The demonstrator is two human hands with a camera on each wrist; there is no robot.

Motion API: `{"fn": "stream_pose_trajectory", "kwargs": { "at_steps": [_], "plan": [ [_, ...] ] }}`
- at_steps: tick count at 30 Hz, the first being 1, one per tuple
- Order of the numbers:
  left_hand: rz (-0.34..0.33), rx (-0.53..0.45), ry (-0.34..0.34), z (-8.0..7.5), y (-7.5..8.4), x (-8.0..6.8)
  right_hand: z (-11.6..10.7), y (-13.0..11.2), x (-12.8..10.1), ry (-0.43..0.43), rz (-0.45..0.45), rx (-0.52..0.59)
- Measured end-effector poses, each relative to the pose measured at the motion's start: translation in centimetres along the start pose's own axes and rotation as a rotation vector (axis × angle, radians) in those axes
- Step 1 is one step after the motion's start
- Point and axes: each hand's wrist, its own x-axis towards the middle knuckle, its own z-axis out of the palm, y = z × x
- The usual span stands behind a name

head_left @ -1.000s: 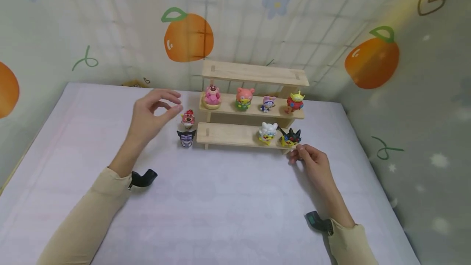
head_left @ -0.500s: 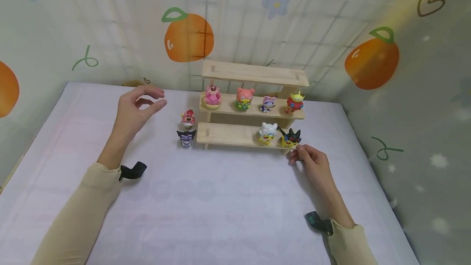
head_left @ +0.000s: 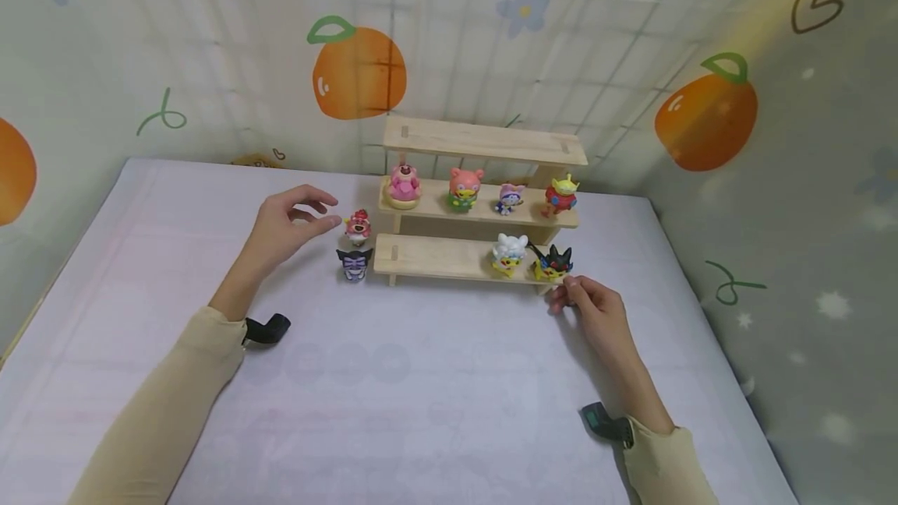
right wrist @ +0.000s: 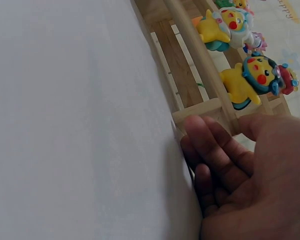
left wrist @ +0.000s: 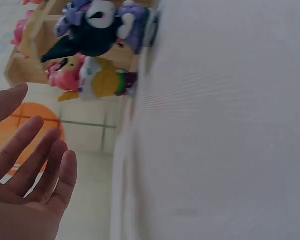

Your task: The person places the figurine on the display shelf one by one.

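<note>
Fingers of the left hand are hovering spread and empty, just left of the red-capped figure at frame centre. Right hand, fingers loosely curled, is touching the wooden shelf corner at lower right, farther off.

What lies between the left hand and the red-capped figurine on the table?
Nothing: in the head view the left hand hovers open, fingertips just short of the red-capped figurine, with only bare white table showing in the small gap.
</note>
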Motion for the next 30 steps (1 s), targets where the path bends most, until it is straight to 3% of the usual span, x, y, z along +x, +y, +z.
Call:
{"fn": "stream_pose_trajectory", "kwargs": {
  "at_steps": [15,30],
  "plan": [
    [-0.045,0.072,-0.206,1.8,-1.0,0.5,-0.1,-0.1,-0.2,0.004,0.002,0.024],
    [-0.041,0.133,-0.208,2.8,-1.4,0.8,0.0,0.1,0.0,0.006,-0.020,0.028]
  ]
}}
